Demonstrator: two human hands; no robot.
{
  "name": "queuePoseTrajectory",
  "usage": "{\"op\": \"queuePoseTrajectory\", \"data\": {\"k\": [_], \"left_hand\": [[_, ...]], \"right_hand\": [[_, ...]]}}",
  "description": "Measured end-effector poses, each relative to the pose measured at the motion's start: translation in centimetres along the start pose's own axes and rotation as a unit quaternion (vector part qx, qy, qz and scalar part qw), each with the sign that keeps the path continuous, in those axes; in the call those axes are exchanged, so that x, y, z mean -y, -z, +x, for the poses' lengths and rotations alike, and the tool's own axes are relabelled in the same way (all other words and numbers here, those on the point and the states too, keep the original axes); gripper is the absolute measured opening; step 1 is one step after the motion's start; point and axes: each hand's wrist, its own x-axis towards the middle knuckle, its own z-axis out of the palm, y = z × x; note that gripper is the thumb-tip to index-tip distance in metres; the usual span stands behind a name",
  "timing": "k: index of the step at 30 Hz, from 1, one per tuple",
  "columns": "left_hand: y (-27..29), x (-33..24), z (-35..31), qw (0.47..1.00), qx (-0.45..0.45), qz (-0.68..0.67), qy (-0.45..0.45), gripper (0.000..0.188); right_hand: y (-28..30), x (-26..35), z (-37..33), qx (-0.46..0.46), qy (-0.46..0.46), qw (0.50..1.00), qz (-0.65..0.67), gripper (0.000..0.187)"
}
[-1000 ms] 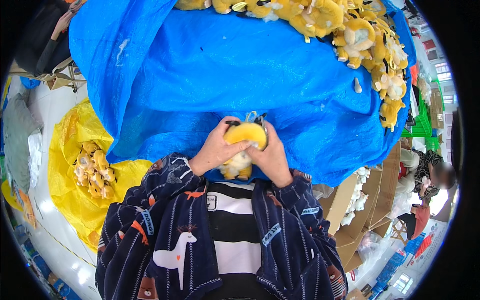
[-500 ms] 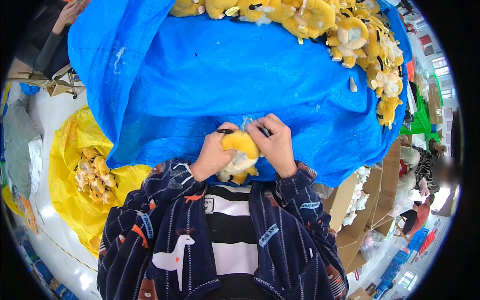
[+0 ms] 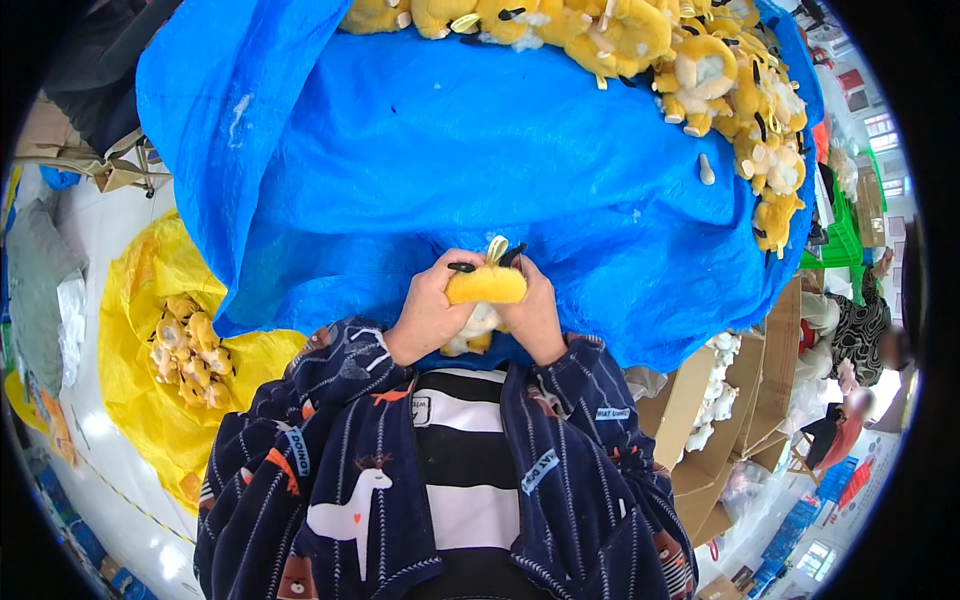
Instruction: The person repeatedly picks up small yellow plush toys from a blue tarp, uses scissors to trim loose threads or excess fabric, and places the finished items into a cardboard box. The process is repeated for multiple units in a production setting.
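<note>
A yellow plush toy (image 3: pixel 487 286) with black ears, white stuffing at its front and a pale yellow ribbon loop (image 3: pixel 496 250) on top is held close to my chest. My left hand (image 3: pixel 428 309) grips its left side, near one black ear. Around the opposite side my right hand (image 3: pixel 537 313) is closed, with the fingers partly hidden behind the toy. The toy's lower body shows between my wrists. Beneath and beyond it spreads a blue tarp (image 3: pixel 450 150).
Many similar yellow plush toys (image 3: pixel 700 75) line the tarp's far right edge. A small pale teardrop-shaped object (image 3: pixel 706 169) lies near them. To my left, a yellow sack (image 3: pixel 140 300) holds smaller plush toys (image 3: pixel 188 352). Cardboard boxes (image 3: pixel 745 390) with white pieces stand at right.
My right hand has moved from the loop down to the toy's side. The toy's head has tipped, and the loop now stands up. At upper left, another person's hands have left view.
</note>
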Motion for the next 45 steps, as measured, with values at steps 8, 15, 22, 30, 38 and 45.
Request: {"op": "queuePoseTrajectory", "data": {"k": [8, 15, 22, 30, 38, 45], "left_hand": [[1.1, 0.5, 1.1, 0.998, 0.011, 0.059, 0.021, 0.028], [1.7, 2.5, 2.8, 0.984, 0.049, 0.161, 0.061, 0.030], [5.1, -0.1, 0.4, 0.988, 0.079, -0.096, 0.092, 0.059], [3.4, -0.8, -1.3, 0.994, -0.035, 0.073, 0.070, 0.012], [2.1, -2.0, 1.3, 0.901, -0.033, 0.340, -0.269, 0.022], [2.6, -0.7, 1.9, 0.962, -0.169, 0.193, -0.094, 0.049]], "right_hand": [[-0.4, 2.7, -0.9, -0.027, 0.042, 0.999, -0.016, 0.036], [-0.3, 3.1, -0.5, -0.054, 0.085, 0.993, -0.055, 0.035], [3.0, 3.1, 1.1, -0.098, -0.021, 0.983, 0.151, 0.028], [2.1, 1.9, 1.7, -0.110, -0.021, 0.980, 0.165, 0.029], [0.1, 3.9, 1.2, -0.051, -0.112, 0.948, 0.295, 0.028], [-0.9, 3.9, 0.1, -0.058, 0.000, 0.980, 0.192, 0.039]]}}
